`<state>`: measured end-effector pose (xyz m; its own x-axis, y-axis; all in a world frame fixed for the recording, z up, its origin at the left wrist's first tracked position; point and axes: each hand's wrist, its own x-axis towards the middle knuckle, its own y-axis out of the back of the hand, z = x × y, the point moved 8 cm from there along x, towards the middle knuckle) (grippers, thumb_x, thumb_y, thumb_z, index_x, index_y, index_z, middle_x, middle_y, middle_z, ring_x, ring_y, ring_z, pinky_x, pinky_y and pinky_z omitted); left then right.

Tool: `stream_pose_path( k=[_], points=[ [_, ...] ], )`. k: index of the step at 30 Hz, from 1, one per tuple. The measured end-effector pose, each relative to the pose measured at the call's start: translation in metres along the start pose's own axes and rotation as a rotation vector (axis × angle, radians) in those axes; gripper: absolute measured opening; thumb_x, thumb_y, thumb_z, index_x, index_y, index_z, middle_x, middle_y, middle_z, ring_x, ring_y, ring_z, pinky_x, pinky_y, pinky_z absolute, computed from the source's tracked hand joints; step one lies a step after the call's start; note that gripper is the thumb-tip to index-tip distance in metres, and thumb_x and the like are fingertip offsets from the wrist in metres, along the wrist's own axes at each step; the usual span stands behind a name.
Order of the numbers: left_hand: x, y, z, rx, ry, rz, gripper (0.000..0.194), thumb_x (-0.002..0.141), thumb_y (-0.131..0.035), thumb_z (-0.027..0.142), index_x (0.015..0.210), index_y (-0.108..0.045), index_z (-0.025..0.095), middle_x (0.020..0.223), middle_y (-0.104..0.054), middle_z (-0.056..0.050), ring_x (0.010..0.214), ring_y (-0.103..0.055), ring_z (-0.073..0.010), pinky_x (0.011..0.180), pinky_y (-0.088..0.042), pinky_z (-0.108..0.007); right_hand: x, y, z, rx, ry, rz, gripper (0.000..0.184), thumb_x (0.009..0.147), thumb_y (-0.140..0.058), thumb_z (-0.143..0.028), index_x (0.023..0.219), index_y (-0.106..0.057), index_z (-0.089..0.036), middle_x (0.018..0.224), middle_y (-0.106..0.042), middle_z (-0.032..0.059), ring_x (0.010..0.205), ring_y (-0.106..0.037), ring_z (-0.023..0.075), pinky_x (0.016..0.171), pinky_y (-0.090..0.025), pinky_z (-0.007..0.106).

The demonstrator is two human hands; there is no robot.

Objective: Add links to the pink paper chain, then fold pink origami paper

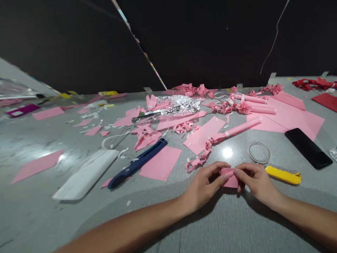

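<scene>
Bare forearms, the left (137, 221) cut off by the bottom edge and the right (302, 218) by the right edge, lead to two hands working close together over the grey surface (210, 232). Between them is a small pink paper (230, 181), with what looks like a fold along its top. The left hand (201, 184) pinches its left side, thumb laid on the paper and index finger curved over the upper edge. The right hand (259, 184) grips the other side, thumb and index finger nearly closed together on it; a lower fingertip shows beneath. The remaining fingers of both hands are mostly hidden, and so are the paper's side edges.

Just beyond the left hand lies a pink paper chain (201, 160), joined to a rolled pink tube (243, 127). Beside the right hand is a yellow tool (283, 175); whether they touch cannot be told. A thin ring (259, 153) lies behind it. At the right border, a shiny object (334, 153) is cut off and unclear.
</scene>
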<state>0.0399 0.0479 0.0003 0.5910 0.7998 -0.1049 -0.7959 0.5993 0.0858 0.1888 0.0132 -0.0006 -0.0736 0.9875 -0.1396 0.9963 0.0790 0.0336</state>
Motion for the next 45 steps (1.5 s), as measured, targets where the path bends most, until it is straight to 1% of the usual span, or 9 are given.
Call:
stream_pose_path(
  k=[13, 19, 23, 26, 28, 31, 36, 41, 45],
  points=[
    [0.0, 0.0, 0.002, 0.032, -0.041, -0.003, 0.032, 0.099, -0.07, 0.045, 0.114, -0.075, 0.018, 0.099, -0.075, -0.006, 0.088, -0.067, -0.0197, 0.078, -0.052, -0.032, 0.0, -0.002, 0.0, 0.029, 0.003, -0.023, 0.053, 0.092, -0.071, -0.066, 0.083, -0.081, -0.015, 0.056, -0.066, 0.0013, 0.051, -0.061, 0.0148, 0.053, -0.049, 0.027],
    [0.0, 0.0, 0.003, 0.03, -0.018, -0.003, 0.037, 0.098, -0.069, 0.049, 0.116, -0.074, 0.017, 0.1, -0.075, -0.007, 0.089, -0.069, -0.0212, 0.079, -0.053, -0.034, -0.001, -0.001, 0.001, 0.003, -0.022, -0.007, 0.052, 0.091, -0.071, -0.066, 0.083, -0.082, -0.016, 0.053, -0.062, -0.0005, 0.048, -0.057, 0.0142, 0.05, -0.049, 0.026],
    [-0.001, 0.0, 0.0, 0.014, 0.005, -0.007, 0.041, 0.096, -0.071, 0.051, 0.122, -0.071, 0.019, 0.096, -0.076, -0.006, 0.087, -0.069, -0.0212, 0.078, -0.055, -0.035, -0.001, -0.002, 0.002, -0.005, -0.024, -0.008, 0.053, 0.091, -0.069, -0.067, 0.082, -0.082, -0.016, 0.052, -0.06, -0.001, 0.048, -0.055, 0.0142, 0.049, -0.049, 0.026],
    [0.0, -0.001, -0.005, -0.015, 0.021, -0.018, 0.042, 0.096, -0.072, 0.05, 0.125, -0.069, 0.02, 0.096, -0.076, -0.005, 0.086, -0.069, -0.0205, 0.078, -0.055, -0.036, -0.002, -0.003, 0.002, -0.023, -0.026, -0.021, 0.049, 0.094, -0.067, -0.062, 0.08, -0.08, -0.017, 0.053, -0.06, -0.0011, 0.049, -0.055, 0.0141, 0.05, -0.048, 0.026],
    [0.001, 0.0, -0.006, 0.001, 0.019, -0.003, 0.041, 0.095, -0.071, 0.049, 0.124, -0.07, 0.019, 0.09, -0.073, -0.003, 0.08, -0.066, -0.019, 0.074, -0.054, -0.034, -0.003, -0.004, 0.003, -0.05, -0.028, -0.033, 0.047, 0.097, -0.065, -0.058, 0.077, -0.079, -0.017, 0.054, -0.06, -0.001, 0.05, -0.055, 0.0142, 0.052, -0.047, 0.026],
    [0.004, 0.0, -0.006, 0.036, -0.009, 0.019, 0.039, 0.096, -0.07, 0.048, 0.123, -0.07, 0.019, 0.081, -0.068, -0.001, 0.074, -0.062, -0.0167, 0.069, -0.05, -0.031, -0.002, -0.006, 0.003, -0.105, -0.008, -0.052, 0.044, 0.1, -0.062, -0.05, 0.074, -0.076, -0.018, 0.055, -0.06, -0.0008, 0.053, -0.055, 0.0141, 0.054, -0.044, 0.026],
    [0.006, -0.004, 0.002, 0.085, -0.089, 0.003, 0.035, 0.1, -0.065, 0.045, 0.123, -0.07, 0.019, 0.081, -0.065, 0.0, 0.07, -0.059, -0.0144, 0.066, -0.046, -0.028, 0.0, -0.01, 0.005, -0.158, 0.037, -0.084, 0.041, 0.101, -0.061, -0.043, 0.071, -0.073, -0.018, 0.058, -0.059, -0.0012, 0.056, -0.053, 0.0133, 0.056, -0.039, 0.026],
    [0.003, -0.005, 0.009, 0.181, -0.138, 0.011, 0.03, 0.102, -0.061, 0.042, 0.12, -0.071, 0.019, 0.074, -0.061, 0.003, 0.064, -0.053, -0.0128, 0.065, -0.043, -0.028, -0.001, -0.008, 0.007, -0.172, 0.027, -0.069, 0.043, 0.102, -0.06, -0.045, 0.071, -0.073, -0.018, 0.056, -0.061, -0.0008, 0.055, -0.055, 0.0136, 0.055, -0.041, 0.026],
    [0.002, -0.006, 0.01, 0.193, -0.144, 0.007, 0.029, 0.102, -0.06, 0.04, 0.118, -0.072, 0.019, 0.078, -0.064, 0.001, 0.068, -0.056, -0.0137, 0.066, -0.044, -0.027, -0.003, -0.007, 0.006, -0.142, 0.003, -0.044, 0.047, 0.1, -0.061, -0.051, 0.067, -0.072, -0.018, 0.054, -0.061, -0.0007, 0.052, -0.056, 0.0138, 0.053, -0.042, 0.026]
  ],
)
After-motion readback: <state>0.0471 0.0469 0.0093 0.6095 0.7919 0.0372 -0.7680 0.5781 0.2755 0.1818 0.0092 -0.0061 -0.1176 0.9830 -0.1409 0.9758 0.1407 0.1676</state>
